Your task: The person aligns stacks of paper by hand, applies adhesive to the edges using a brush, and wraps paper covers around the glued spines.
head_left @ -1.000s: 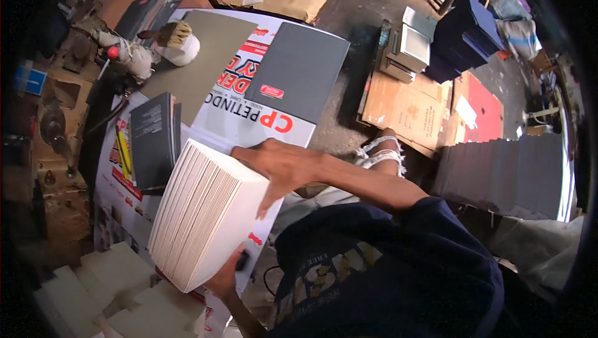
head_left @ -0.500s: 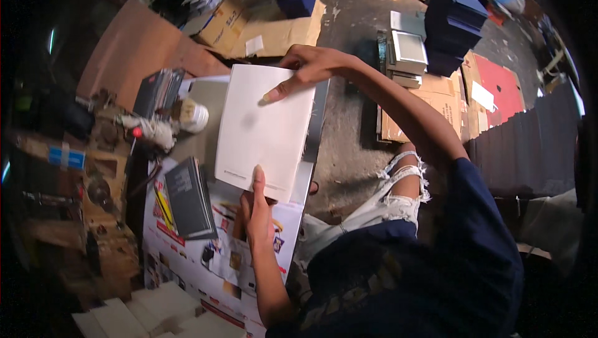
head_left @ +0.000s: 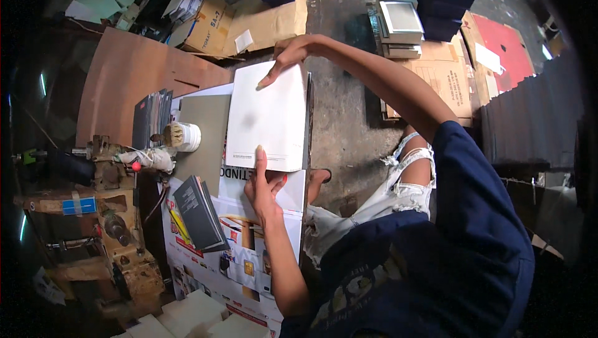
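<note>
A white book block (head_left: 265,120), its top page nearly blank, lies between my two hands above the table's far right part. My right hand (head_left: 291,57) grips its far edge, the thumb on the page and the other fingers mostly hidden behind. At the near edge my left hand (head_left: 266,196) holds the block, thumb on top and fingers partly underneath. Left of the block is a grey board (head_left: 205,120). A dark hardcover book (head_left: 199,213) lies nearer, beside a yellow tool (head_left: 179,221) that it partly covers.
A white tub (head_left: 187,137) stands by several upright dark books (head_left: 151,117). Worn machinery (head_left: 118,226) borders the table on the left. White page stacks (head_left: 193,313) sit at the near edge. Across the floor, dark blue stacks (head_left: 442,1) and grey-covered books (head_left: 400,20) rest near cardboard (head_left: 439,82).
Both hands still hold the book block, which now stands straighter and slightly lower over the table. The right thumb has shifted toward its far edge. The whole view has turned a little.
</note>
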`<state>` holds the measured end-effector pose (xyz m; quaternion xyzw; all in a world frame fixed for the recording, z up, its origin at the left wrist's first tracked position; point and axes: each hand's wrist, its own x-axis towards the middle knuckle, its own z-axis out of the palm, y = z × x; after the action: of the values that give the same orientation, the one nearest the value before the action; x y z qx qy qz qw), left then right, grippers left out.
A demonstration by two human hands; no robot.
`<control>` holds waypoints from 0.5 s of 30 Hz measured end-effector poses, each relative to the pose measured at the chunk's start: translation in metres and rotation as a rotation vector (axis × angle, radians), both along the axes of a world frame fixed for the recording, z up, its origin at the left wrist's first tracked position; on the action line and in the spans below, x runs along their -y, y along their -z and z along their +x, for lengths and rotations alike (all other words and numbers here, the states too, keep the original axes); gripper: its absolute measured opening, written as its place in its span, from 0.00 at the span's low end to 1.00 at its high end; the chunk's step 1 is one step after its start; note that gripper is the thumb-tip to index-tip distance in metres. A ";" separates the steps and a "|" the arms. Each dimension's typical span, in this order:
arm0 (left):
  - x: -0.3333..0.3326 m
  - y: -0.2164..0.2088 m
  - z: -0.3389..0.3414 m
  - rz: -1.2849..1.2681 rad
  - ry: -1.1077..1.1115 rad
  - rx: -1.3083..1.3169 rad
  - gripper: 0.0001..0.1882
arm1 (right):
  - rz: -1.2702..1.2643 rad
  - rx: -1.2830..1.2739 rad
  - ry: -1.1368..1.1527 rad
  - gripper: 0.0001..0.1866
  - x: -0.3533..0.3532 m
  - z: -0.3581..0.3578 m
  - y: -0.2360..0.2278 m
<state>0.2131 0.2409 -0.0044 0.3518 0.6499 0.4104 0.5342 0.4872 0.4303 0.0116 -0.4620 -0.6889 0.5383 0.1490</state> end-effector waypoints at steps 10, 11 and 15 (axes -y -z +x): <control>-0.008 -0.007 -0.005 -0.017 0.153 -0.141 0.40 | 0.091 0.134 -0.012 0.44 -0.005 -0.002 0.001; -0.009 -0.008 -0.009 -0.016 0.151 -0.164 0.40 | 0.096 0.124 -0.028 0.44 -0.008 -0.004 0.000; -0.004 -0.013 -0.007 -0.011 0.141 -0.107 0.41 | 0.069 0.105 -0.056 0.39 -0.011 -0.010 -0.004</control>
<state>0.2060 0.2452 0.0087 0.4152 0.6535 0.3488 0.5281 0.4774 0.4410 0.0152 -0.4648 -0.7264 0.4933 0.1134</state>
